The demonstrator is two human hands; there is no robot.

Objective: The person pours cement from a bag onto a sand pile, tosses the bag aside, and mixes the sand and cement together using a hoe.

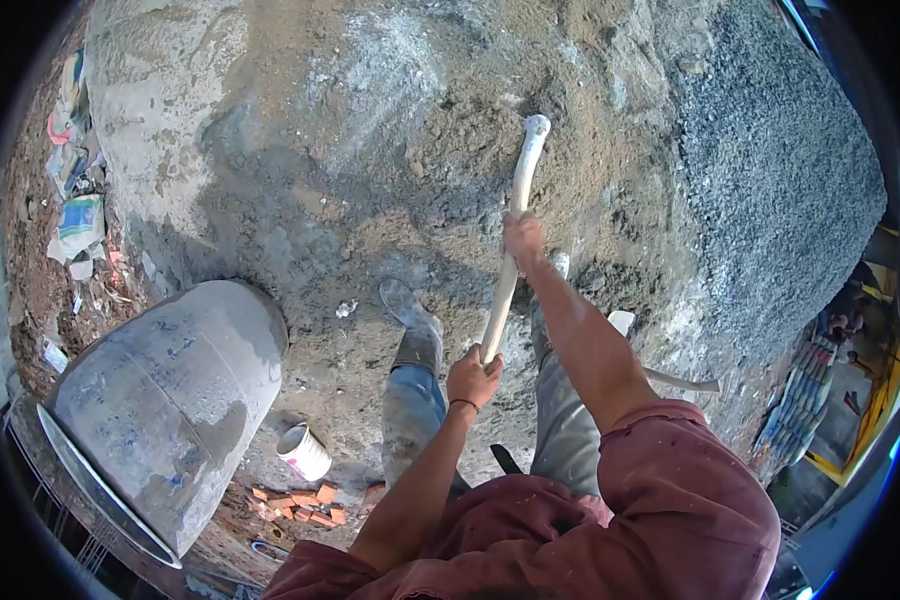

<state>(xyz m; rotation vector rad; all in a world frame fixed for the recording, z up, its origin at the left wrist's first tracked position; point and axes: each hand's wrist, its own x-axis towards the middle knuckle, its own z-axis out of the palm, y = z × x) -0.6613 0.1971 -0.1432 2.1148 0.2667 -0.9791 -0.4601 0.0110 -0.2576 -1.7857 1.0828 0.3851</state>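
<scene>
Ground (340, 400) outdoors: damp grey-brown sand mix (460, 140), view round, outer edges lost to black lens border. Pale wooden handle (502, 300) sits mid-ground, slanting from between the person's legs up to the sand mix. Slightly bent, thicker whitish far end. Whatever is fixed there can't be made out against the sand, possibly buried. Near end mostly covered by left hand (474, 378), fingers wrapped tight round it; dark band (463, 403) on that wrist. Right hand (523, 240) closed round it further up, thumb detail unclear.

Left boot (411, 310) in plain sight, mud-coated. Right boot (561, 264) mostly hidden by forearm and handle. Second tool shaft (682, 380) pokes out right of the right arm; rest of it blocked by the arm, so can't tell what it is.

Further out: grey gravel heap (780, 160) along the ground's right edge. Cement-crusted drum (175, 380) near the left edge, mouth facing away from camera, inside not visible. White bucket (305, 452) just beside it, reddish print, unreadable. Broken orange bricks (305, 503) below that. Printed sack (80, 222) upper left, blue/green label, illegible. Yellow frame (875, 400) far right, cut off by the border.
</scene>
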